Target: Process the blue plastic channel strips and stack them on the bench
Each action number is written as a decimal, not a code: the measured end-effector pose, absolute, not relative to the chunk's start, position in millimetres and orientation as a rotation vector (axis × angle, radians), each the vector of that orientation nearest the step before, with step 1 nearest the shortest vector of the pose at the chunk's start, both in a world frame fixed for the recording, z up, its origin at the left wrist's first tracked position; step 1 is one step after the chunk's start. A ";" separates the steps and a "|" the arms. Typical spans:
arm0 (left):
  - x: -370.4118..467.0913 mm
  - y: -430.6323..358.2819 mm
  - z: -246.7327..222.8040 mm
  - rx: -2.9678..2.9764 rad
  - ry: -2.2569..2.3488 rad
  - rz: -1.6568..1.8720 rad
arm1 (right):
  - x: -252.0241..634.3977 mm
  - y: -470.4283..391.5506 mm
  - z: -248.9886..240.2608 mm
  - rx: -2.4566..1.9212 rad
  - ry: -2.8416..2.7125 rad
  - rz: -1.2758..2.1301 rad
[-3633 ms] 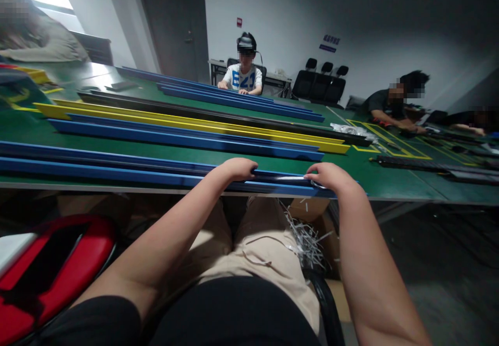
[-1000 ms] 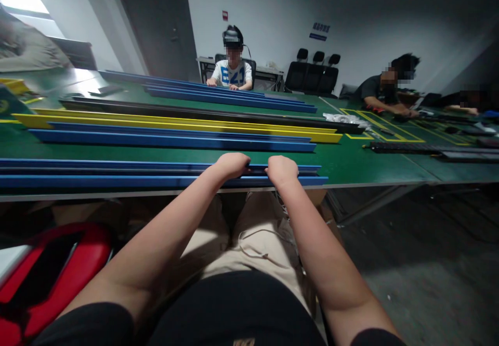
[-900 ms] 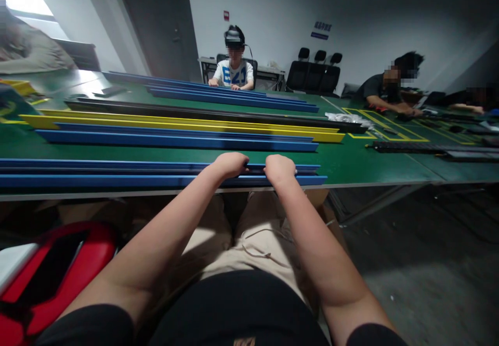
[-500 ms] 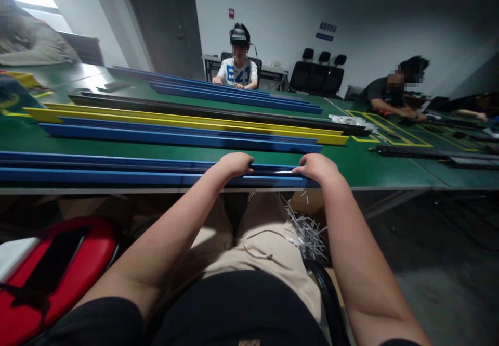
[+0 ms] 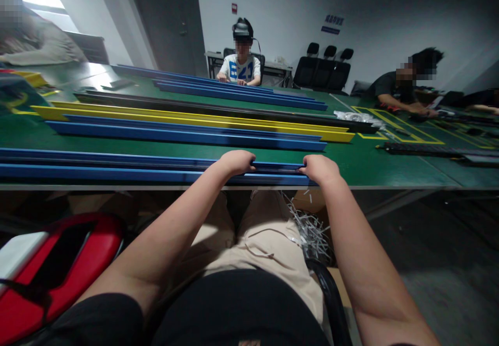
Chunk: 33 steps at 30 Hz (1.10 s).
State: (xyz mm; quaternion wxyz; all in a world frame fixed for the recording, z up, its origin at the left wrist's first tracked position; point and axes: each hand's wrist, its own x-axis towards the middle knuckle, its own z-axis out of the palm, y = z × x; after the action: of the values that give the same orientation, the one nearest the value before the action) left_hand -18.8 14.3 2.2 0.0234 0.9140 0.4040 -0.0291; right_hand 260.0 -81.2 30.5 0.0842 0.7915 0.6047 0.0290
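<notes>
A long blue channel rail [image 5: 117, 173] lies along the near edge of the table, its groove facing up. My left hand [image 5: 236, 163] is closed over the rail, its thumb and curled fingers at the groove. Further right, at the rail's right end, my right hand [image 5: 323, 170] is closed too, its thumb at the groove and its other fingers hidden behind the far wall. Between the hands the groove shows dark, with no white strip visible. Just beyond lie a shorter blue rail [image 5: 187, 137] and a yellow rail [image 5: 335, 136].
Black rails [image 5: 218, 111] and more blue rails [image 5: 241, 94] lie farther back on the green table [image 5: 362, 169]. Clear plastic wrap [image 5: 358, 119] is at the right. Shredded strips [image 5: 312, 231] fill a box below. A red seat [image 5: 78, 278] stands left. Co-workers sit around the table.
The white strip seen in the groove beside my right fingers no longer shows. Both hands stay at nearly the same place on the rail. The view has shifted slightly.
</notes>
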 end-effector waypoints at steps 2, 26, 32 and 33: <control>-18.3 14.3 2.9 2.827 1.243 -0.089 | 257.1 -81.1 30.9 2.369 1.788 0.091; 68.0 2.8 7.4 2.762 1.151 -0.079 | 242.8 -84.2 33.0 2.429 1.767 0.139; 102.7 -2.8 7.4 2.769 1.073 -0.037 | 241.4 -85.4 35.0 2.433 1.775 0.115; 104.3 -3.2 7.0 2.768 1.069 -0.036 | 241.3 -85.8 35.0 2.433 1.778 0.116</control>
State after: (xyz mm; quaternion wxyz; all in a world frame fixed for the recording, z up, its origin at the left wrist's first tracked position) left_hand 104.3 -3.2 7.0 0.0868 0.9292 0.3590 -0.0119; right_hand 241.3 -85.8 35.0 0.0630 0.8052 0.5883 0.0385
